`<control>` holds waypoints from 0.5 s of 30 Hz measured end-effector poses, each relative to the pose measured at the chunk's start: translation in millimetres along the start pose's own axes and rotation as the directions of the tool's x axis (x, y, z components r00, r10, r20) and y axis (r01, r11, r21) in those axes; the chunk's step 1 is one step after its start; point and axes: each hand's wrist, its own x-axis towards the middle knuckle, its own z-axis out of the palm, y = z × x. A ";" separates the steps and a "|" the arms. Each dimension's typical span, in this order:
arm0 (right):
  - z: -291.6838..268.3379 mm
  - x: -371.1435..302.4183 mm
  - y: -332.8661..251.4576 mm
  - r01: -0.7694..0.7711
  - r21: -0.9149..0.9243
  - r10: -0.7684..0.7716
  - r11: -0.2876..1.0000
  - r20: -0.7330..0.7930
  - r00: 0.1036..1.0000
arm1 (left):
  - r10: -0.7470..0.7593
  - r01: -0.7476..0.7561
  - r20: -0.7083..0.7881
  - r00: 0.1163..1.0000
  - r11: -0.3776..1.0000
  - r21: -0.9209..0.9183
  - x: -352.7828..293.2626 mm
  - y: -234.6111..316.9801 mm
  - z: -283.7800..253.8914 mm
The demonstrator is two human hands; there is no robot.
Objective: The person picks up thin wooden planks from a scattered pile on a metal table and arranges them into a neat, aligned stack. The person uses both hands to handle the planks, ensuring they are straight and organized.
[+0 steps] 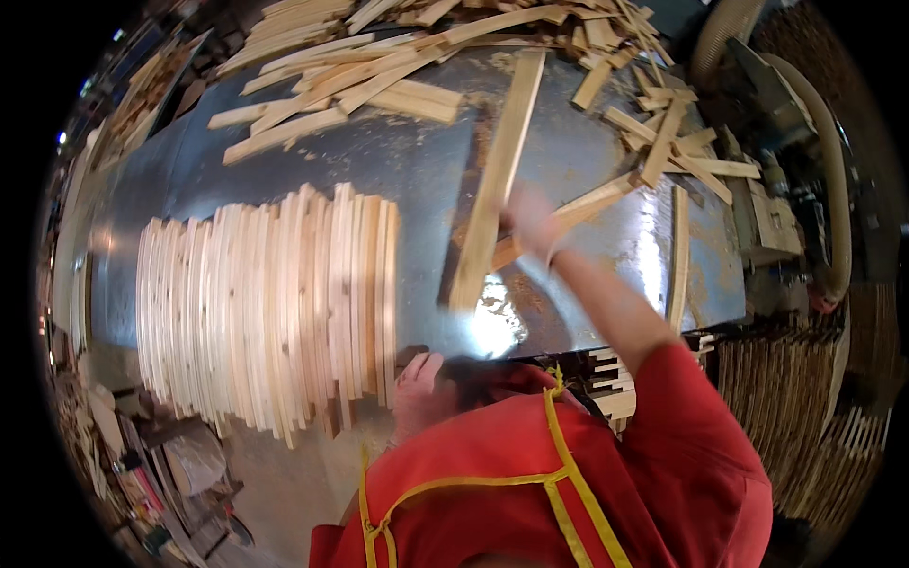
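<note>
My right hand (532, 225), smeared by motion, is closed on the side of a long pale wooden board (499, 180). The board slants over the metal table, with its shadow falling to its left. Down by the table's near edge, my left hand (417, 386) has its fingers curled together; whatever may be in them is hidden. Just left of that hand stretches a tight row of wooden strips (265, 303), laid side by side, their near ends jutting past the table edge. Another wooden strip (592, 204) lies slantwise beyond and under my right hand.
Loose boards (379, 80) are heaped along the far side of the metal table (431, 180). Short offcuts (668, 142) lie crossed at the far right, and a single strip (679, 256) rests near the right edge. A ridged hose (833, 161) hangs beyond; stacked wood (776, 398) stands at right.
</note>
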 end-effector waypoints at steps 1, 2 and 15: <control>-42.9 24.7 -14.8 0.110 0.308 -0.066 0.945 -0.149 0.987 | 0.026 -0.025 0.024 0.999 1.000 -0.015 1.2 -3.1 2.9; -85.4 49.2 -29.3 0.289 0.592 -0.132 0.753 -0.294 0.947 | 0.045 -0.044 0.048 0.998 0.999 -0.024 1.3 -3.9 5.9; -227.8 -135.1 284.6 -0.846 -0.218 0.518 0.486 -0.708 0.480 | 0.183 -0.245 0.237 0.954 0.932 0.268 120.2 24.6 68.3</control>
